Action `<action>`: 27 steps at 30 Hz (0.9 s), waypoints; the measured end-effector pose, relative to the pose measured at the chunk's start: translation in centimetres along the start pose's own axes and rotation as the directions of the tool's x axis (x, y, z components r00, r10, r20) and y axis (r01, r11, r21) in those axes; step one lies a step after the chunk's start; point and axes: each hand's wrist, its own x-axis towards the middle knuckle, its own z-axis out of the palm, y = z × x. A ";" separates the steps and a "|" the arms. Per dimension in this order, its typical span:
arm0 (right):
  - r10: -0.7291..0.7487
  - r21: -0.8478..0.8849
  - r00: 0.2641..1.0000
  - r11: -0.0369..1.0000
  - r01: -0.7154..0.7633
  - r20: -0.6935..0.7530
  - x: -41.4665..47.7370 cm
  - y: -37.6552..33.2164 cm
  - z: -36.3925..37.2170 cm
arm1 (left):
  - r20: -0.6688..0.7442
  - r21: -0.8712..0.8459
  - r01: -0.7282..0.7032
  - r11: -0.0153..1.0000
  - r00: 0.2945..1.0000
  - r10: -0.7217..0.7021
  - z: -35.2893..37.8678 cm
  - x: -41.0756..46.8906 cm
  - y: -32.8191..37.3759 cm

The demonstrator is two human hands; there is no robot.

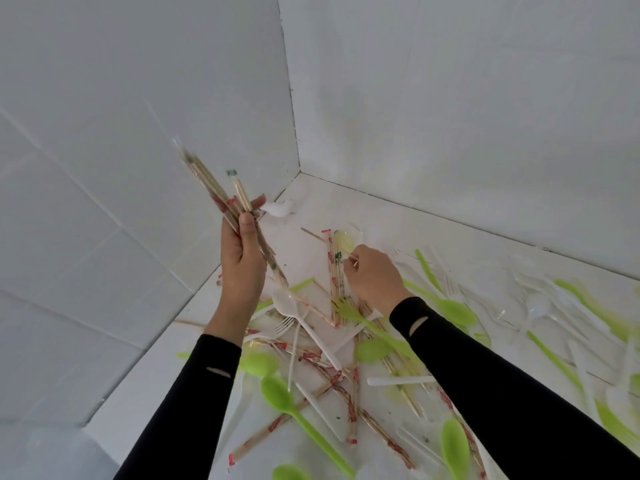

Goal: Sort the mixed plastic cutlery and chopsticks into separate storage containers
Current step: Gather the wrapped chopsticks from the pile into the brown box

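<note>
White tiled walls (138, 116) meet in a corner above a white counter (450, 223) strewn w/ mixed cutlery. L hand (242, 261), at approx 9 o'clock, grips a bundle of chopsticks (211, 188) raised off the counter, far ends pointing toward 11. R hand (374, 275), near centre, has its fingers curled and pinches the end of a thin loose stick (352, 259), just beside wrapped chopsticks (335, 271) lying flat. Green spoons (287, 403), a white spoon (289, 301) & a white fork (284, 323) lie tangled w/ more wrapped pairs from 4 to 7 o'clock. No containers in view.

Chopsticks look light, thin & stiff. Their sleeves are probably slick, so a bundle could fan out or slip. Best hold is likely mid-length w/ the whole hand, and single sticks lift by an end pinch.
</note>
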 end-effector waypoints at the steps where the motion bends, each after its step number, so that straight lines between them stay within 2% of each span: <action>1: 0.015 -0.026 0.998 1.000 -0.013 0.068 0.1 -0.1 -0.1 | -0.021 -0.029 0.032 0.999 0.999 -0.033 0.0 -0.4 -0.3; 4: 0.104 -0.129 0.967 0.989 -0.075 0.235 0.1 0.0 0.2 | -0.069 -0.161 0.047 0.986 0.996 -0.059 -0.3 -1.0 -0.4; 7: 0.155 -0.101 0.964 0.986 -0.136 0.218 -0.2 0.4 0.6 | -0.049 -0.159 0.019 0.987 0.998 -0.027 -1.1 -0.8 0.7; 11: 0.107 -0.102 0.971 0.991 -0.087 0.212 -1.3 1.4 0.2 | -0.030 -0.099 -0.017 0.995 0.999 0.014 -2.2 -0.3 1.5; 14: 0.057 -0.082 0.965 0.996 -0.037 0.255 -2.9 2.2 -0.8 | 0.140 -0.093 -0.052 0.994 0.988 0.065 -2.1 -0.7 1.6; 15: 0.029 -0.071 0.967 0.997 -0.011 0.255 -3.2 2.6 -0.9 | 0.216 -0.039 -0.073 0.997 0.973 0.080 -2.0 -1.0 1.5; 17: -0.012 -0.038 0.973 0.999 0.021 0.231 -3.9 3.2 -1.3 | 0.388 0.158 -0.126 0.979 0.920 0.056 -1.9 -1.4 0.9; 18: -0.017 -0.029 0.977 0.999 0.023 0.213 -4.3 3.6 -1.5 | 0.486 0.278 -0.150 0.949 0.874 -0.005 -1.9 -1.6 0.4; 21: -0.003 -0.013 0.984 1.000 0.005 0.180 -4.9 5.1 -2.2 | 0.651 0.602 -0.265 0.753 0.710 -0.270 -2.1 -2.0 -1.5; 24: 0.034 0.116 0.997 0.992 -0.043 0.075 -5.2 5.9 -3.6 | 0.706 0.670 -0.394 0.629 0.600 -0.377 -2.8 -2.5 -3.1; 27: 0.070 0.210 0.997 0.976 -0.060 -0.044 -4.8 5.9 -5.3 | 0.710 0.675 -0.383 0.631 0.570 -0.413 -3.0 -2.6 -3.6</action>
